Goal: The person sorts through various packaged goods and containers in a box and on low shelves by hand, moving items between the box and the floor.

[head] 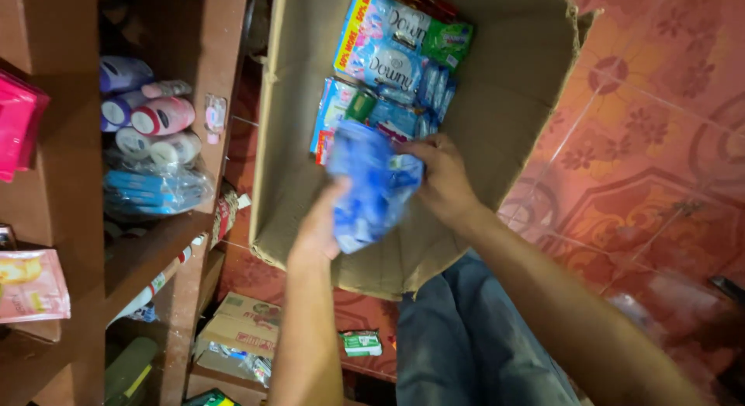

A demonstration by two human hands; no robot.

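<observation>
My left hand (pixel 320 226) and my right hand (pixel 442 175) both grip a crumpled bundle of blue sachet packets (pixel 369 185), held over the open cardboard box (pixel 512 95). The left hand holds its lower left side, the right hand its upper right edge. Inside the box, further back, lie more blue and white sachet strips (pixel 384 45) and a green packet (pixel 448 37). The bundle is motion-blurred.
A wooden shelf unit (pixel 194 80) stands at left with lying bottles (pixel 155 115), a blue plastic-wrapped pack (pixel 155 190) and pink packets (pixel 19 126). A smaller carton (pixel 240 332) and a small green-white packet (pixel 362 343) lie on the red patterned tile floor (pixel 644 142). My jeans-clad knee (pixel 466 336) is below the box.
</observation>
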